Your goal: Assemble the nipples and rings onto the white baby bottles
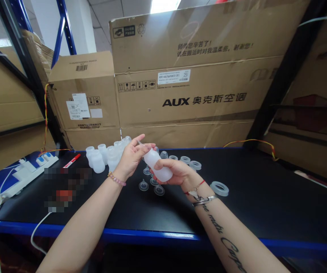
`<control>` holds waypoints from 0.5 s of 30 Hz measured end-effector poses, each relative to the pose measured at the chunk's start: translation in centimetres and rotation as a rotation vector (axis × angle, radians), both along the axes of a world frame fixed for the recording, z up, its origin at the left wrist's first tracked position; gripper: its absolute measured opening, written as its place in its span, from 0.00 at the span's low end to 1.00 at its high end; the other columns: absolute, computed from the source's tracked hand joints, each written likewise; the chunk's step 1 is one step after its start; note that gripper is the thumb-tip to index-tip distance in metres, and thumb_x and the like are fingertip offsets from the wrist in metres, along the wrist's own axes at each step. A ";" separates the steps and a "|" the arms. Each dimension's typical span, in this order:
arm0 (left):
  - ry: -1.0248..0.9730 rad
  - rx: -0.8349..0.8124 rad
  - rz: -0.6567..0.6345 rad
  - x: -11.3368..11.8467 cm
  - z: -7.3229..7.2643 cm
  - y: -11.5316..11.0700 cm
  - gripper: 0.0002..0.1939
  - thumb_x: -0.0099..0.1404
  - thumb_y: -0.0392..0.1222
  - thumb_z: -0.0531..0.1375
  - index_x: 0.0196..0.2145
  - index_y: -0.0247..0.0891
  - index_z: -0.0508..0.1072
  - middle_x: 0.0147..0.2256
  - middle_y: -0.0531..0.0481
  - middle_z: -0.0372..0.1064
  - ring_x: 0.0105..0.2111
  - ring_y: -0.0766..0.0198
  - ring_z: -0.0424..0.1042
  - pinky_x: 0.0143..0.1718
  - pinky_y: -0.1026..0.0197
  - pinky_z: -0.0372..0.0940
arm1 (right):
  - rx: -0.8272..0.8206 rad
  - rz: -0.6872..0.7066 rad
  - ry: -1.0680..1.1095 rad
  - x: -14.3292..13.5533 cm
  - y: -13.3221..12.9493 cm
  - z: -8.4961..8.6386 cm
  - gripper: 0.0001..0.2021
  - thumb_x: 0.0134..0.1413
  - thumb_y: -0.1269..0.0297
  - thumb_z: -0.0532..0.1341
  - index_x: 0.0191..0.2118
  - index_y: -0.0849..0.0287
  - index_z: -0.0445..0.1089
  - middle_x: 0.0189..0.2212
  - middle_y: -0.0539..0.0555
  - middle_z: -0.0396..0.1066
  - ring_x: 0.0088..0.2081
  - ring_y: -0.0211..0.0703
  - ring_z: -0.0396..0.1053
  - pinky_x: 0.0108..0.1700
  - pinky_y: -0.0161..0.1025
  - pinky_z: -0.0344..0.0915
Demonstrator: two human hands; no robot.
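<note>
Brown cardboard (208,115) stands upright behind a black tabletop (254,208). Above this tabletop, the right hand (179,170) is gripping the body of a whitish bottle (165,174), which is tilted. The left hand (131,154) has its fingers at the bottle's upper end; whether they pinch something, I cannot tell. Left of this bottle stand several similar bottles (98,162); clear teats (143,185) sit below it, and clear rings (213,189) lie to its right.
</note>
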State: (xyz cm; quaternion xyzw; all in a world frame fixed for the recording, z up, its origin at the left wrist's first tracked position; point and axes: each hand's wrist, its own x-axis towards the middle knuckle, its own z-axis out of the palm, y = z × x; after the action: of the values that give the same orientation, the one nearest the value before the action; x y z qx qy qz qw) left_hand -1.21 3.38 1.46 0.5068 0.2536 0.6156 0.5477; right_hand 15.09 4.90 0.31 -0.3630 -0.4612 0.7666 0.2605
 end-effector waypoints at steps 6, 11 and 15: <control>0.053 0.064 -0.036 0.0 0.3 -0.6 0.45 0.53 0.44 0.70 0.63 0.38 0.54 0.43 0.39 0.76 0.43 0.54 0.76 0.43 0.55 0.67 | -0.009 0.159 0.042 0.8 -0.2 0.3 0.15 0.36 0.69 0.63 0.36 0.62 0.66 0.23 0.51 0.69 0.21 0.37 0.67 0.22 0.31 0.63; 0.000 -0.008 0.086 0.8 -0.1 -0.3 0.39 0.54 0.47 0.69 0.59 0.36 0.58 0.45 0.39 0.74 0.41 0.57 0.76 0.43 0.56 0.67 | -0.018 0.073 0.037 0.7 -0.3 0.8 0.14 0.39 0.69 0.62 0.37 0.61 0.66 0.24 0.50 0.69 0.23 0.36 0.67 0.24 0.31 0.65; 0.031 -0.049 0.154 0.8 -0.4 0.1 0.36 0.53 0.47 0.70 0.55 0.32 0.62 0.35 0.45 0.74 0.34 0.62 0.74 0.40 0.60 0.65 | 0.020 -0.067 -0.027 0.4 -0.1 0.4 0.13 0.38 0.71 0.63 0.36 0.60 0.66 0.25 0.50 0.70 0.24 0.36 0.67 0.25 0.31 0.65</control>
State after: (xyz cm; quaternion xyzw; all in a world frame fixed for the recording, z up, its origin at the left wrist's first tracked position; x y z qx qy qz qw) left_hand -0.37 3.52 1.03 0.4817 0.3154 0.6415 0.5069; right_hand 15.50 4.85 0.74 -0.3862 -0.4598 0.7478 0.2832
